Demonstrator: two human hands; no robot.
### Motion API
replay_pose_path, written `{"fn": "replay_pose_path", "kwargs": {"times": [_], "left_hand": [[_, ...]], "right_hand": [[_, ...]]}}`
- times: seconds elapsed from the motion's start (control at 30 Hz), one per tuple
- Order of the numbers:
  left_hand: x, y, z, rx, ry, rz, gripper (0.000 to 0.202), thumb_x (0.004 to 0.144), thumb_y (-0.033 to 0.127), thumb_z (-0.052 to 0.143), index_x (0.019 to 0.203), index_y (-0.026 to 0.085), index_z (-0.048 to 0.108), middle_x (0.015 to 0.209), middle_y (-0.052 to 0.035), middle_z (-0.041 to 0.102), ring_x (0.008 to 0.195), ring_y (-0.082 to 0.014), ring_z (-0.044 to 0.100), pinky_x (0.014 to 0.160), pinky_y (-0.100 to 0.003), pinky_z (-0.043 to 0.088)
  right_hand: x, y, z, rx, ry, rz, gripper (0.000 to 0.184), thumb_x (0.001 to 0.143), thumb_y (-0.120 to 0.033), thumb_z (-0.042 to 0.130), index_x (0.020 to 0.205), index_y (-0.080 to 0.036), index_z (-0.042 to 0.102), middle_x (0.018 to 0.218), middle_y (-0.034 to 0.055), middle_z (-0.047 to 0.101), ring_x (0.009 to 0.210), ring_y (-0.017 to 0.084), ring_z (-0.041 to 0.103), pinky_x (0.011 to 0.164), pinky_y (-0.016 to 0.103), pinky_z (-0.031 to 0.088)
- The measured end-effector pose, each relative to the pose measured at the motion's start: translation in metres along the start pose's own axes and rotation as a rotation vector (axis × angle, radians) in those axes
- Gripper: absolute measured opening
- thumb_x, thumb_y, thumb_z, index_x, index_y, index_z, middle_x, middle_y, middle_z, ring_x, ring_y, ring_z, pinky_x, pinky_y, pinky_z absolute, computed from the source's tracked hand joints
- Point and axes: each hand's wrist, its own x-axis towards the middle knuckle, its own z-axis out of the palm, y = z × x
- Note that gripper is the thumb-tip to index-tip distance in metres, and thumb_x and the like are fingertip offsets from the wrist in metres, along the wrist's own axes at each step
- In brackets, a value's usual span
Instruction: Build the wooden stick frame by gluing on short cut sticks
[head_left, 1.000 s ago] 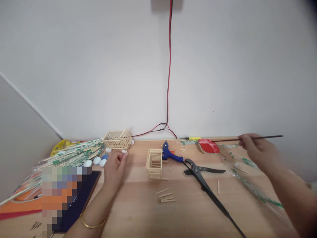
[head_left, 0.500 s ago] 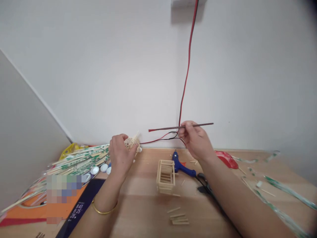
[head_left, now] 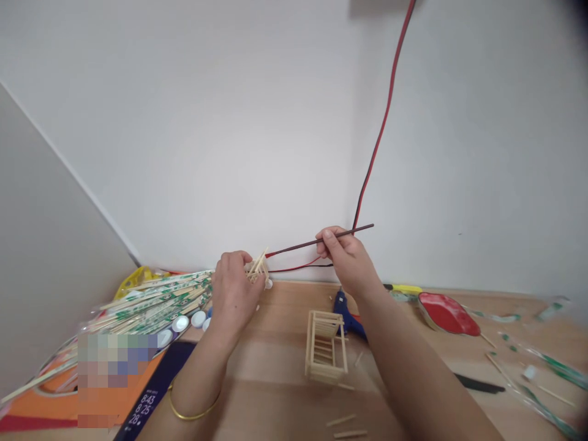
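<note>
Paintbrush (head_left: 298, 246) is located at the centre of the frame, held aslant in front of the wall, its red tip pointing left and slightly down. Right hand (head_left: 345, 252) is closed in a pinch, thumb and fingers gripping the brown handle. Left hand (head_left: 233, 289), left of centre, is half closed, fingers and thumb curled about a stick lattice (head_left: 261, 267), which is largely hidden by the hand. Brush tip is at the lattice's upper right sticks; whether it touches cannot be determined. Gold bangle (head_left: 193, 418) noted on the left wrist.

Second stick frame (head_left: 327, 372) stands on the bench (head_left: 271, 380), lower centre, just beside a blue glue gun (head_left: 342, 311) that is partly covered by the right forearm. Loose cut sticks (head_left: 350, 433) lie at the bottom edge of the frame. Red-lined dish (head_left: 448, 313) sits at right, near a yellow-handled tool (head_left: 407, 288). Clear and green wrappers (head_left: 558, 367) are scattered at far right. Wrapped sticks (head_left: 156, 299) are heaped at left, with white caps (head_left: 180, 323) beside them. Dark screen (head_left: 149, 398) at lower left reads 8:43. Red-and-black cable (head_left: 386, 113) hangs down the wall, upper right.
</note>
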Motion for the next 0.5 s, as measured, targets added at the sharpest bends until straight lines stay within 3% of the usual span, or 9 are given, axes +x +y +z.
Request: {"fn": "replay_pose_path", "kwargs": {"times": [0.5], "left_hand": [[0.0014, -0.0067, -0.0011, -0.047, -0.034, -0.025, 0.027, 0.069, 0.018, 0.063, 0.09, 0.02, 0.048, 0.089, -0.0022, 0.049, 0.083, -0.0197, 0.051, 0.072, -0.034, 0.042]], "right_hand": [[0.0013, 0.0068, 0.0062, 0.016, -0.022, 0.018, 0.03, 0.088, -0.049, 0.052, 0.085, -0.02, 0.061, 0.067, -0.001, 0.056, 0.062, 0.011, 0.049, 0.061, 0.024, 0.04]]}}
